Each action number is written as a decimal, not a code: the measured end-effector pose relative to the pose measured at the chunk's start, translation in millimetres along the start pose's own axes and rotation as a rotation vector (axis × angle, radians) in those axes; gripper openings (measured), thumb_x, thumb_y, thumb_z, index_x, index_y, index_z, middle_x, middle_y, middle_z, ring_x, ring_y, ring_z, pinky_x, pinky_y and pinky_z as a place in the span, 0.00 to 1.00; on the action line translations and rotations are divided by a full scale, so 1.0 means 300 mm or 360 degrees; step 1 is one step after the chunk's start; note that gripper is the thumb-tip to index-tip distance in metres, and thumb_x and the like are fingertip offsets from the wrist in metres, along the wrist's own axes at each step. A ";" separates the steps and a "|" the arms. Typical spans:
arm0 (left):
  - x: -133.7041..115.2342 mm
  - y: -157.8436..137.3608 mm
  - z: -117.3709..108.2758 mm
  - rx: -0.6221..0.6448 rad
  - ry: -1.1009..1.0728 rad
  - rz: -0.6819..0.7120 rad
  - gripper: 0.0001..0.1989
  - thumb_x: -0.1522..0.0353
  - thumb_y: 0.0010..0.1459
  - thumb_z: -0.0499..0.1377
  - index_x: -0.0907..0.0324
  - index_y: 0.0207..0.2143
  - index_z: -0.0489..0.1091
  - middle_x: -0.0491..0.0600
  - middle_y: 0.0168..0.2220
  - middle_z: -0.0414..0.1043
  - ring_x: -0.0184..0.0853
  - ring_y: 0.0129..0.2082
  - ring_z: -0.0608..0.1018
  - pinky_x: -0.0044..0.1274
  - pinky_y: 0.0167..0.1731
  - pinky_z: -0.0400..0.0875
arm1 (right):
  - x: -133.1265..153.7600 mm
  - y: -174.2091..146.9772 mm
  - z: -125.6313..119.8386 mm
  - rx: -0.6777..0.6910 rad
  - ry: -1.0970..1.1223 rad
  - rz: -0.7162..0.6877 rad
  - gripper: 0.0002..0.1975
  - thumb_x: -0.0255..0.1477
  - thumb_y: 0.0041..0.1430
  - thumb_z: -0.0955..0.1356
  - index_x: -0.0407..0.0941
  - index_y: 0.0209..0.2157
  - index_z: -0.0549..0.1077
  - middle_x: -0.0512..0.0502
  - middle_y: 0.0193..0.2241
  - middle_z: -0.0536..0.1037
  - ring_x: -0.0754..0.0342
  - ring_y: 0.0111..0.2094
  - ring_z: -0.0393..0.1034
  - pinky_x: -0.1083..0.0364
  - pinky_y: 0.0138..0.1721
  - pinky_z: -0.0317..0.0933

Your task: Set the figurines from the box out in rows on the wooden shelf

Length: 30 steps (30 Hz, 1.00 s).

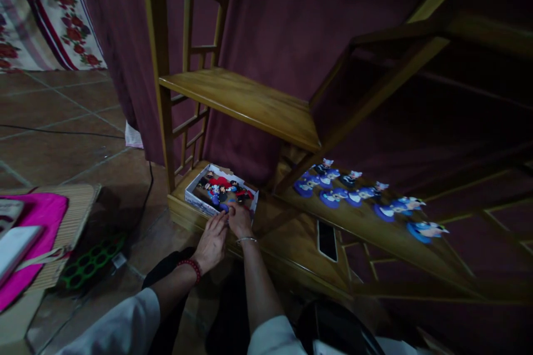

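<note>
A shallow cardboard box [199,204] with a patterned white outside holds several small figurines [220,183] in red, black and blue. At its front edge my left hand [212,241] and my right hand [240,222] meet, fingertips together. Between them shows part of a small figurine with a blue-purple base [224,207]. The fingers of both hands are closed around it, and they hide much of it. A red bead bracelet circles my left wrist; a thin bangle is on the right one.
On the wooden shelf [291,199] to the right stand several figurines on blue-purple bases [331,197]. A phone [327,240] lies on the lower board. An upper wooden shelf [250,102] overhangs the box. Left are a pink cloth bag [50,233] and a green holed tray [89,260].
</note>
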<state>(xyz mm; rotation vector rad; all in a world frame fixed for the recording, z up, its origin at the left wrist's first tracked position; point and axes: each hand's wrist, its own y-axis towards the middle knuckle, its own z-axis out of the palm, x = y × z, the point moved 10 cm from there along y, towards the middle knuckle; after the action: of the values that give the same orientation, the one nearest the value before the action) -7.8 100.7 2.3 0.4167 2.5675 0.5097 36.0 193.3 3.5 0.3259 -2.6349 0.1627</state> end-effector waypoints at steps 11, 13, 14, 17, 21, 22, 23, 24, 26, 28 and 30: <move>0.102 0.117 -0.044 0.0202 0.0008 -0.0330 0.13 0.75 0.51 0.47 0.60 0.34 0.70 0.51 0.37 0.71 0.38 0.40 0.68 0.31 0.43 0.61 | -0.051 0.022 0.094 0.0371 -0.0168 -0.0018 0.18 0.22 0.51 0.58 0.50 0.37 0.73 0.48 0.37 0.76 0.53 0.40 0.69 0.58 0.39 0.59; 0.150 0.140 -0.058 0.0226 0.0129 -0.0424 0.11 0.74 0.51 0.47 0.60 0.29 0.69 0.52 0.32 0.71 0.37 0.37 0.69 0.30 0.40 0.61 | -0.058 0.032 0.104 0.0430 -0.0164 -0.0014 0.18 0.22 0.49 0.58 0.51 0.36 0.74 0.49 0.37 0.76 0.52 0.41 0.69 0.56 0.39 0.59; 0.177 0.150 -0.064 0.0252 0.0190 -0.0466 0.10 0.75 0.51 0.47 0.60 0.27 0.68 0.52 0.30 0.71 0.37 0.36 0.69 0.30 0.39 0.61 | -0.066 0.039 0.110 0.0458 -0.0152 0.0003 0.18 0.22 0.49 0.59 0.52 0.35 0.74 0.50 0.38 0.76 0.52 0.41 0.68 0.56 0.40 0.59; 0.269 0.175 -0.099 0.0279 0.0354 -0.0602 0.09 0.75 0.50 0.48 0.61 0.28 0.68 0.52 0.30 0.71 0.37 0.36 0.70 0.28 0.39 0.61 | -0.088 0.053 0.138 0.0573 -0.0089 0.0013 0.17 0.23 0.46 0.60 0.55 0.33 0.75 0.54 0.39 0.76 0.53 0.42 0.68 0.56 0.40 0.59; 0.383 0.200 -0.104 0.0494 0.0519 -0.0745 0.12 0.72 0.52 0.46 0.62 0.34 0.68 0.55 0.33 0.71 0.39 0.37 0.72 0.29 0.38 0.62 | -0.102 0.063 0.176 0.0709 -0.0043 -0.0015 0.18 0.23 0.45 0.60 0.56 0.34 0.74 0.56 0.41 0.74 0.54 0.43 0.67 0.57 0.41 0.58; 0.404 0.201 -0.080 0.0644 0.0530 -0.0762 0.13 0.71 0.52 0.46 0.62 0.35 0.69 0.56 0.34 0.72 0.41 0.37 0.73 0.29 0.37 0.63 | -0.106 0.064 0.184 0.0739 -0.0036 -0.0009 0.18 0.23 0.45 0.60 0.56 0.34 0.74 0.56 0.41 0.74 0.53 0.43 0.67 0.56 0.41 0.58; 0.421 0.201 -0.054 0.0792 0.0534 -0.0770 0.14 0.71 0.52 0.46 0.62 0.36 0.69 0.57 0.34 0.72 0.42 0.37 0.73 0.30 0.36 0.64 | -0.108 0.065 0.191 0.0765 -0.0024 -0.0009 0.18 0.24 0.46 0.60 0.55 0.34 0.74 0.56 0.41 0.74 0.53 0.43 0.67 0.56 0.41 0.59; 0.432 0.202 -0.030 0.0920 0.0532 -0.0770 0.14 0.70 0.52 0.46 0.63 0.36 0.69 0.58 0.34 0.72 0.43 0.37 0.74 0.30 0.35 0.65 | -0.109 0.066 0.196 0.0781 -0.0009 -0.0010 0.17 0.24 0.46 0.60 0.55 0.34 0.74 0.55 0.41 0.74 0.53 0.43 0.67 0.57 0.41 0.59; 0.439 0.216 0.004 0.1034 0.0517 -0.0751 0.15 0.70 0.52 0.46 0.64 0.37 0.69 0.59 0.35 0.72 0.44 0.38 0.74 0.31 0.36 0.65 | -0.110 0.072 0.199 0.0778 0.0013 -0.0008 0.17 0.25 0.46 0.60 0.55 0.34 0.74 0.55 0.41 0.74 0.54 0.43 0.67 0.57 0.41 0.59; 0.433 0.235 0.035 0.1067 0.0489 -0.0716 0.16 0.70 0.53 0.46 0.65 0.38 0.69 0.60 0.36 0.72 0.43 0.39 0.73 0.32 0.37 0.65 | -0.111 0.078 0.200 0.0766 0.0014 -0.0006 0.17 0.24 0.46 0.60 0.55 0.35 0.74 0.55 0.42 0.74 0.54 0.44 0.66 0.58 0.43 0.58; 0.423 0.244 0.075 0.1114 0.0442 -0.0678 0.16 0.69 0.53 0.46 0.64 0.40 0.68 0.60 0.39 0.71 0.43 0.40 0.73 0.31 0.38 0.65 | -0.112 0.081 0.199 0.0754 0.0005 -0.0004 0.18 0.24 0.46 0.60 0.55 0.35 0.74 0.56 0.43 0.73 0.54 0.45 0.66 0.57 0.43 0.58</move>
<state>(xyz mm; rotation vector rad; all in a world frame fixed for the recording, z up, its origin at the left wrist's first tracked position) -87.8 219.4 -35.6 0.0053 2.9308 -0.5346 31.9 213.3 -66.2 0.4817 -2.5658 0.7899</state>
